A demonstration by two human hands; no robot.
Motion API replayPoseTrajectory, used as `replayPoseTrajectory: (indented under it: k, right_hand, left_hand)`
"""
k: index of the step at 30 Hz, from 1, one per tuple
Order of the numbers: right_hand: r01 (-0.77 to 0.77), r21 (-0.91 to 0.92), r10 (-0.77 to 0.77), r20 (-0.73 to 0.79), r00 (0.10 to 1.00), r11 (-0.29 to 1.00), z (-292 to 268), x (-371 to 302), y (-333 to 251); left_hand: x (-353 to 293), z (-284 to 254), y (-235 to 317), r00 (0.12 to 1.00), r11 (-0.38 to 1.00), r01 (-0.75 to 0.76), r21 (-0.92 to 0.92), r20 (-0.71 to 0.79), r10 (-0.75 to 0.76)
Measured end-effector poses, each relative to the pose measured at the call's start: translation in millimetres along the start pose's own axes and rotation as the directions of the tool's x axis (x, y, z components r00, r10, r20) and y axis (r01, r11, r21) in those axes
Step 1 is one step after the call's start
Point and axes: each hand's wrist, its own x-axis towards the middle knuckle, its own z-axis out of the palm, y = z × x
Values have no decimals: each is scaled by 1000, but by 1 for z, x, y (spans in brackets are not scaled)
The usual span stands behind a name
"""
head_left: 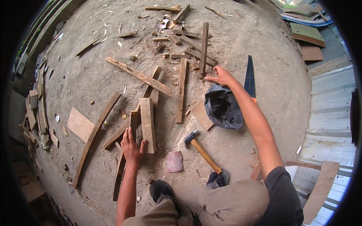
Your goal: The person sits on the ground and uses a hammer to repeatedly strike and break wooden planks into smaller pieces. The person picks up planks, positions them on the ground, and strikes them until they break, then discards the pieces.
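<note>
My left hand (132,149) lies with fingers stretched out on the end of a dark wooden piece (133,119), its thumb spread beside a thick pale wood block (148,124). Farther off on the right, my right hand (223,77) has thumb and forefinger apart, close to the lower end of a narrow wooden stick (204,49). Contact there cannot be made out. Just below that hand stands a black plastic bag (223,107), its mouth open. A hammer (203,152) with a wooden handle lies near my feet.
A handsaw (249,77) lies right of my right forearm. Wood offcuts (194,45) are heaped ahead, and a long curved strip (96,139) lies at left. A pinkish flat piece (174,162) is near my shoes. Metal sheeting (332,109) borders the right side.
</note>
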Motion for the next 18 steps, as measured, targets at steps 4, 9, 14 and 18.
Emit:
replayPoseTrajectory:
  k: [4,9,14,18]
  right_hand:
    - [66,-194,-60,33,998,979,2,-5,25]
    - [132,528,-37,-187,982,839,-47,-6,2]
    - [172,917,-144,-128,981,359,-104,-40,-68]
    - [146,942,-244,-72,967,301,-110,-83,-127]
  left_hand:
    - [2,4,5,1000,1000,-12,-15,-5,12]
    - [0,9,-1,1000,1000,-6,9,-12,7]
    - [-2,3,2,1000,999,11,-38,-7,-11]
    - [-4,1,2,998,1000,14,-5,-57,-14]
